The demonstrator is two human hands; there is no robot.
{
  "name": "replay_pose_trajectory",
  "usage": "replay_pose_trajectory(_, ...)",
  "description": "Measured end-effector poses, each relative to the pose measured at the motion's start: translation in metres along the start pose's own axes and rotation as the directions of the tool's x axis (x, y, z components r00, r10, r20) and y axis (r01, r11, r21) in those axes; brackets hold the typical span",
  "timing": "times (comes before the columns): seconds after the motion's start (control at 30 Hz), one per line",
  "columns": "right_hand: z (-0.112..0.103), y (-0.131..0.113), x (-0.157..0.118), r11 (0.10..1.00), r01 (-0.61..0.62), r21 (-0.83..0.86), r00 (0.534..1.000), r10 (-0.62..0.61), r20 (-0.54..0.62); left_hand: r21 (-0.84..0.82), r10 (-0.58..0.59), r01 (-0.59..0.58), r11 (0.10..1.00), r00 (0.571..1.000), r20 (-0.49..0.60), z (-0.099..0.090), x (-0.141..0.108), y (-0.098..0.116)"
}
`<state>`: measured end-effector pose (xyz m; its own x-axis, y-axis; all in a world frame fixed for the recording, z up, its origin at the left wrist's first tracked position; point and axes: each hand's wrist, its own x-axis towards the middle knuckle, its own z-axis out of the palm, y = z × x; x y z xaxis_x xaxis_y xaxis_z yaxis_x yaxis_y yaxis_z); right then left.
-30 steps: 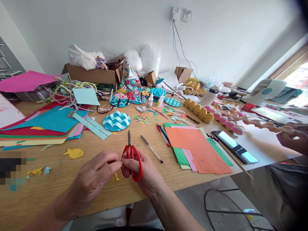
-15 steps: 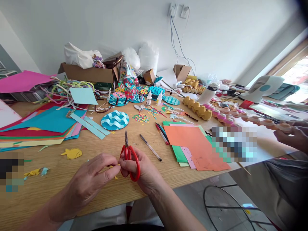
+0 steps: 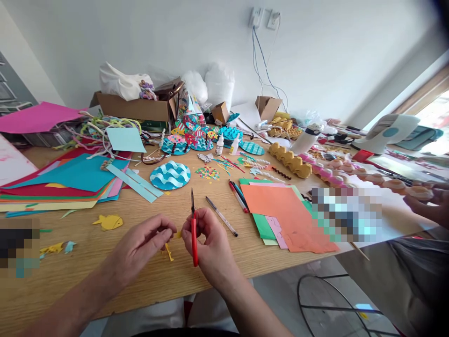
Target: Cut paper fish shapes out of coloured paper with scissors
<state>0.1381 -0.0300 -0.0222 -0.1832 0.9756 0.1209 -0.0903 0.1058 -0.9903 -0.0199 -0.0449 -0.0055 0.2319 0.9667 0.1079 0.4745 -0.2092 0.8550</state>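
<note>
My right hand (image 3: 210, 241) is wrapped round red-handled scissors (image 3: 194, 238), whose dark blades point away from me. A tiny yellow paper piece (image 3: 178, 233) shows at my right fingertips, between the two hands. My left hand (image 3: 140, 248) is closed in a pinch just to the left; whatever lies in its fingertips is hidden. Below them, yellow paper scraps (image 3: 169, 253) rest on the wooden table (image 3: 133, 292). A yellow paper fish (image 3: 109, 222) with a drawn eye lies beyond my left hand. Past the scissors sits a blue wavy paper disc (image 3: 170, 175).
A pen (image 3: 221, 216) lies right of the scissors, near orange paper (image 3: 280, 210). Coloured sheets (image 3: 77, 173) are stacked at left. Glue bottles (image 3: 219, 145) and confetti (image 3: 207, 173) stand farther back. Another person's hand (image 3: 430, 206) holds an egg-carton strip (image 3: 389, 185) at right.
The scissors have turned edge-on in my right hand, their blades now together. My left hand has drawn slightly back from the right, and its fingers have curled more.
</note>
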Motion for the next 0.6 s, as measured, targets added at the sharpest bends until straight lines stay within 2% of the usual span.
replay_pose_trajectory(0.07, 0.000, 0.004, 0.000, 0.994, 0.051, -0.099, 0.999, -0.053, -0.011, -0.037, -0.031, 0.033, 0.999, 0.998, 0.054, 0.002, 0.004, -0.001)
replay_pose_trajectory(0.17, -0.001, 0.007, 0.000, 0.988, 0.073, -0.136, 0.997, -0.074, -0.002, -0.040, -0.054, 0.057, 0.998, 0.996, 0.068, 0.005, 0.009, -0.003)
replay_pose_trajectory(0.27, -0.002, 0.006, 0.001, 0.995, 0.049, -0.087, 0.999, -0.050, -0.005, -0.090, -0.069, 0.073, 0.993, 0.997, 0.045, 0.006, 0.011, 0.000)
replay_pose_trajectory(0.43, -0.003, 0.002, 0.003, 0.996, -0.042, 0.083, 0.999, 0.044, -0.018, -0.202, -0.170, 0.162, 0.966, 0.985, -0.023, 0.010, 0.011, 0.005)
replay_pose_trajectory(0.6, -0.001, -0.002, 0.003, 0.982, -0.112, 0.149, 0.994, 0.112, 0.009, -0.164, -0.096, 0.092, 0.982, 0.995, -0.020, 0.016, 0.010, -0.002)
